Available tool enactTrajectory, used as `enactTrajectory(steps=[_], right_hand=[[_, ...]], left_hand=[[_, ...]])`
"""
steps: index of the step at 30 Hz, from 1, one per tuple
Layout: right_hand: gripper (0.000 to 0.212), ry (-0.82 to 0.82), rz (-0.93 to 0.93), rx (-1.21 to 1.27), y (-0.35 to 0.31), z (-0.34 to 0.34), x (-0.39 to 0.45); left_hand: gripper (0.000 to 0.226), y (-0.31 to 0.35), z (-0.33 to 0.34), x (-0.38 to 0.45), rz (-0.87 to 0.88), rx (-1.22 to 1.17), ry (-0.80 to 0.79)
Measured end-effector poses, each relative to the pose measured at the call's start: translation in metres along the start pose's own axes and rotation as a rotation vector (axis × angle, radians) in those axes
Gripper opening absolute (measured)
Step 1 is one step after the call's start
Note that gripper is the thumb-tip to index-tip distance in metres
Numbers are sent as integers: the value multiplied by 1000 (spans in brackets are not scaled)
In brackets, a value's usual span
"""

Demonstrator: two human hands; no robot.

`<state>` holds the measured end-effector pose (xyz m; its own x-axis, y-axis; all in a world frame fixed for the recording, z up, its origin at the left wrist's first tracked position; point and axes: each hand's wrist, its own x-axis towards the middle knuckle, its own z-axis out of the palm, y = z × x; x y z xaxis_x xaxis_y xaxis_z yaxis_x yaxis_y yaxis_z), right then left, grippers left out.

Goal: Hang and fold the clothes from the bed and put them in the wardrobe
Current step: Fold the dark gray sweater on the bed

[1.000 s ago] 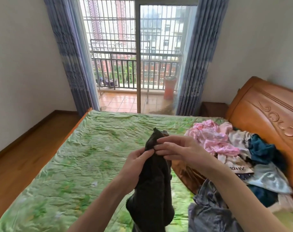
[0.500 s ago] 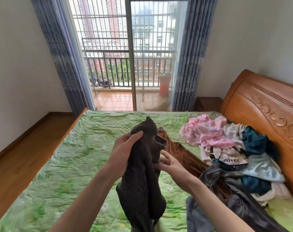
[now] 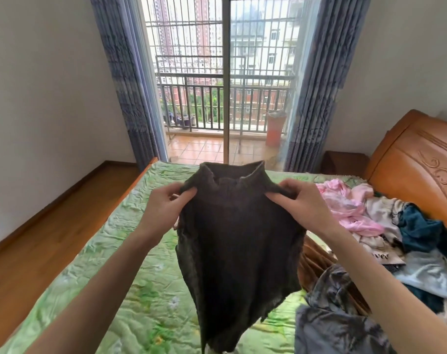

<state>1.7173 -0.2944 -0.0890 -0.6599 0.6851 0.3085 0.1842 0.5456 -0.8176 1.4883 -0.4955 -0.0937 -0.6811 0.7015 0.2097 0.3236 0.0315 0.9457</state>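
A bed covered in a crumpled green floral quilted bedspread [image 3: 94, 254] fills the foreground of a white-walled bedroom with a wooden floor [image 3: 46, 236]. Beyond its far edge, a sliding glass door [image 3: 225, 80] with metal bars opens onto a tiled balcony, framed by two blue patterned curtains [image 3: 122, 80] — one at each side. A carved orange-brown wooden headboard [image 3: 416, 164] stands at the right, with a dark wooden nightstand [image 3: 345, 162] beside it.

Two hands hold up one dark grey knitted high-neck top [image 3: 237, 238] above the bed: the left hand [image 3: 163, 210] pinches its left shoulder, the right hand [image 3: 304, 208] pinches its right shoulder, and the fabric hangs spread between them.

A single heap of mixed clothes [image 3: 385, 226] lies on the bed near the headboard — pink, cream, teal and pale blue pieces, their exact number unclear. One grey mottled garment [image 3: 337, 323] lies at the near right, under the right forearm.
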Motion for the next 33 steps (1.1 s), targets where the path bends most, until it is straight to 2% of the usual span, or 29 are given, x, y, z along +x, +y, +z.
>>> enactTrajectory(steps=[3,8,10,13,17,20,24,26,29,33], right_hand=[[15,-46,-85,-79,-12,-17,7],[29,-265,-113,-189,0,-41,8],[30,-257,-136,-196,8,-44,10],[17,-100,-210,-106,7,-45,17],[28,-71,-288,-259,-7,-46,35],[34,-178,-234,-291,-12,-44,48],[22,-435,-32,-104,-28,-32,62],[21,-494,27,-98,-28,-19,70],[22,-391,-9,-179,-23,9,81],[26,-176,-95,-467,-15,47,101]], left_hand=[[14,2,-10,6,-67,-33,16],[24,21,-18,2,-192,-347,-49],[24,26,-19,-2,-141,-276,-58],[18,30,-20,-8,-4,-77,-40],[16,30,-32,-8,143,96,20],[18,17,-50,3,163,190,30],[24,-4,-85,33,132,309,-86],[26,-16,-106,51,118,304,-165],[22,-40,-134,80,76,281,-338],[13,-82,-159,129,202,429,-422]])
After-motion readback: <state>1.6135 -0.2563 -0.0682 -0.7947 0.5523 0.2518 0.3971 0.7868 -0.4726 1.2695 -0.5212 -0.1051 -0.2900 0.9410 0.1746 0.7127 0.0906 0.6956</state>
